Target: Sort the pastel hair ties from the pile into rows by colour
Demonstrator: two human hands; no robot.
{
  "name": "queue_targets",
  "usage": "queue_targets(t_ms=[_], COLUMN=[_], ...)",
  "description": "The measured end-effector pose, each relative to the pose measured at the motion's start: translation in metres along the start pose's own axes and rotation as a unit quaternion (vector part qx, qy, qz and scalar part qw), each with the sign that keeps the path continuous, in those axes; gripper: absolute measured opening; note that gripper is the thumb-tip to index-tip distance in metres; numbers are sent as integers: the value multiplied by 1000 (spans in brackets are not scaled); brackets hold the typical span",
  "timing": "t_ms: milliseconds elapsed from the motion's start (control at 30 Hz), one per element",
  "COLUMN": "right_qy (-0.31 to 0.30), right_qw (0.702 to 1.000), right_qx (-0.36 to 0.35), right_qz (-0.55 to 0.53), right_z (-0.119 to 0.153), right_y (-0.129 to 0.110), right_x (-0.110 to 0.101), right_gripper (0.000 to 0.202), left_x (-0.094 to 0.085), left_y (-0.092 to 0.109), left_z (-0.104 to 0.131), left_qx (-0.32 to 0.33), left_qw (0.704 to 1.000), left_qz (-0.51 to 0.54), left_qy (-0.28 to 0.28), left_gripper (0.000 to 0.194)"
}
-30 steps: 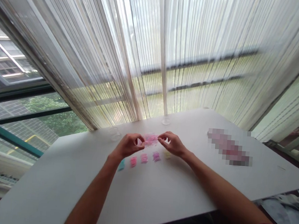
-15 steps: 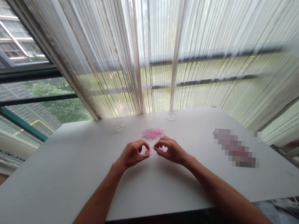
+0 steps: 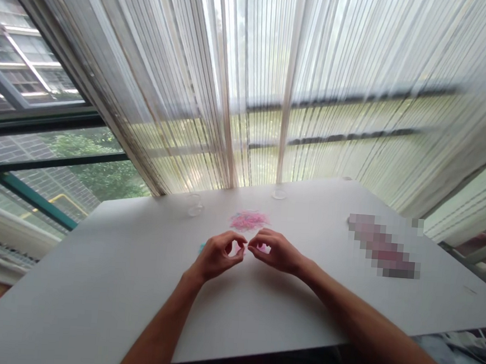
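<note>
My left hand (image 3: 219,252) and my right hand (image 3: 278,251) meet above the table, fingertips almost touching. Thumb and forefinger of each are pinched together in a ring. What they hold is too small to make out. Just beyond them lies a loose pile of thin pink strands or tiny rings (image 3: 249,220), with some bluish ones among them. More pink bits (image 3: 264,249) show through and around the fingers. A teal bit (image 3: 201,248) peeks out at the left hand's outer side, mostly hidden by it.
A small clear round dish (image 3: 279,194) stands near the far edge of the white table (image 3: 104,283). Another clear round container (image 3: 195,209) is left of the pile. A blurred-out dark red object (image 3: 383,246) lies at right. Sheer curtains (image 3: 259,82) hang behind.
My fingertips have come closer together, and the right hand is a little lower. The thin pale line between them no longer shows. The teal bit beside my left hand has come into view.
</note>
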State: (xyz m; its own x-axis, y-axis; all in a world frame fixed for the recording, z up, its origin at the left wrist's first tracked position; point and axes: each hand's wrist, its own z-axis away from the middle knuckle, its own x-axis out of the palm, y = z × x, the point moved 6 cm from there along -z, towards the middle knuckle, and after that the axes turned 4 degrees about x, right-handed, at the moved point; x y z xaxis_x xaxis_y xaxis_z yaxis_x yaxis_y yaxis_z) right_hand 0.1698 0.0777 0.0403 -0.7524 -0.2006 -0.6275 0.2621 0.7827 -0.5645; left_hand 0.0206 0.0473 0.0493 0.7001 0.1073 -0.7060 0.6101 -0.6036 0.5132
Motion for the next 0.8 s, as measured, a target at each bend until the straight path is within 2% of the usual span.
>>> queue_targets(t_ms=[400, 800], right_qy=[42, 34], right_qw=[999, 999], right_qx=[1, 7], right_qz=[-2, -7], right_z=[0, 0], right_y=[7, 5], right_x=[-2, -2], right_gripper=[8, 7], left_x=[1, 0], left_y=[-7, -8], left_z=[0, 1], left_qx=[-9, -4], left_qw=[999, 1000], left_qz=[29, 9], left_qy=[20, 15], left_gripper=[12, 8])
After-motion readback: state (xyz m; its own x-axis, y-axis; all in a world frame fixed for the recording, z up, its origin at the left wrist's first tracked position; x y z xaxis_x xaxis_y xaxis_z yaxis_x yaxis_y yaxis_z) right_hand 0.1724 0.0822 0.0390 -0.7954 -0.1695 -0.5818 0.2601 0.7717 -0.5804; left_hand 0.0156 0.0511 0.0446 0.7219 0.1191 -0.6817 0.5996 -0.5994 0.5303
